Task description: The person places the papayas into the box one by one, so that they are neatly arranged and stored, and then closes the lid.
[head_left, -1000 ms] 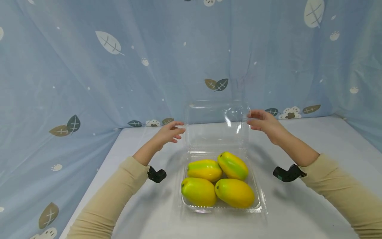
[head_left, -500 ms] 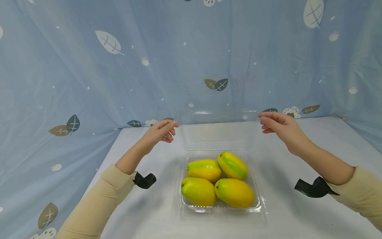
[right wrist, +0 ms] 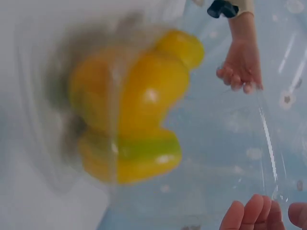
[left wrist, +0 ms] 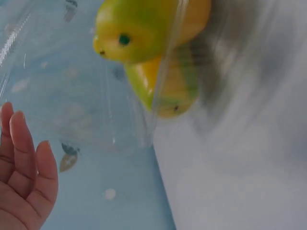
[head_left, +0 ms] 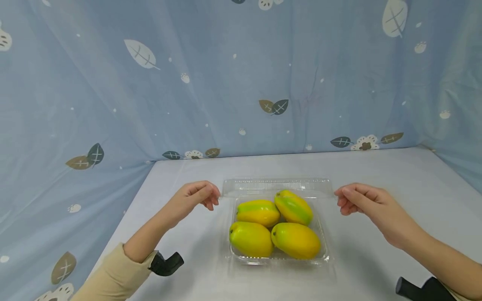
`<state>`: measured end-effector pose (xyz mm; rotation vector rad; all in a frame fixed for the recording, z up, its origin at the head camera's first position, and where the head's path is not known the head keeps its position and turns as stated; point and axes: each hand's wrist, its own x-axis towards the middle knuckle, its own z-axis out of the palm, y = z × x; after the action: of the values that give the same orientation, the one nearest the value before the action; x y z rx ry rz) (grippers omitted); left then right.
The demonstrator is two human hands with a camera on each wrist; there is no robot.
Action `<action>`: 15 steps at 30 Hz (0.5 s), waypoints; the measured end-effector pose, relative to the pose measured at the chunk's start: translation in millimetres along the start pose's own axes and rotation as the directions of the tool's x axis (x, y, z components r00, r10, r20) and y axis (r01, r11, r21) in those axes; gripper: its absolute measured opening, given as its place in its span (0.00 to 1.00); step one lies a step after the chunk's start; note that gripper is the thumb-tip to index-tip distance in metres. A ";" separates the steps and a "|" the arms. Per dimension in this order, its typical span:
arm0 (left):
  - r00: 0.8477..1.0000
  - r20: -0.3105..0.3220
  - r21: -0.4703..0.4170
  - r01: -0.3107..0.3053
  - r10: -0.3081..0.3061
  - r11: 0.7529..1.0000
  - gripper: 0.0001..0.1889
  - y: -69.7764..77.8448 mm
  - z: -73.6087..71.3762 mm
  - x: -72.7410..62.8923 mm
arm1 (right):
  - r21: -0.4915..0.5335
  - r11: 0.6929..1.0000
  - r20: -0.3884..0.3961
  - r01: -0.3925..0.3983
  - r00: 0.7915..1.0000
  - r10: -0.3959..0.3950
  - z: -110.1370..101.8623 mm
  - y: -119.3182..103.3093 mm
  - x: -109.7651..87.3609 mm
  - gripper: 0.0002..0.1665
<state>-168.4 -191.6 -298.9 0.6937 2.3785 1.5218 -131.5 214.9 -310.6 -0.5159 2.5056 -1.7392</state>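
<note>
A clear plastic clamshell container [head_left: 324, 251] sits on the white surface with several yellow-green papayas [head_left: 297, 241] in its base. Its hinged clear lid [head_left: 276, 184] is raised and leans forward over the back of the base. At the lid's left front corner, my left hand [head_left: 197, 195] pinches the rim with thumb and bent fingers. My right hand [head_left: 363, 200] pinches the opposite corner the same way. Through the lid, the left wrist view shows papayas [left wrist: 139, 28]. The right wrist view has the lid's shiny edge [right wrist: 268, 143] running between both hands.
The white tabletop [head_left: 376, 167] extends around the container. A blue curtain [head_left: 211, 83] printed with leaves and flowers hangs behind and along the left side. Black wrist cameras [head_left: 165, 264] are strapped to both forearms.
The lid has swung from upright forward and down toward me. Both hands have come down and nearer with it, their fingers drawn closer together. The papayas and base have stayed put.
</note>
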 end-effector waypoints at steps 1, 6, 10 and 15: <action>1.000 0.004 -0.002 0.005 -0.005 1.000 0.19 -1.0 3.5 -4.8 | -0.003 1.000 0.005 -0.021 1.000 0.021 2.3 2.9 -5.1 0.15; 0.998 -0.013 -0.009 0.058 -0.058 0.998 0.15 -6.5 22.3 -24.6 | -0.004 0.986 0.032 -0.164 0.986 0.164 14.7 16.0 -25.5 0.14; 0.991 -0.081 0.025 0.112 -0.110 0.993 0.12 -9.3 37.0 -38.0 | 0.052 0.958 0.077 -0.282 0.957 0.278 24.4 26.5 -38.4 0.16; 0.966 -0.162 0.059 0.216 -0.204 0.975 0.12 -15.6 51.6 -50.3 | 0.112 0.927 0.118 -0.358 0.931 0.345 35.6 37.1 -50.1 0.15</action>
<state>-106.7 -181.8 -338.1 0.3340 2.5405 1.4498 -85.2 209.2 -365.2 -0.1237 2.2267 -1.6789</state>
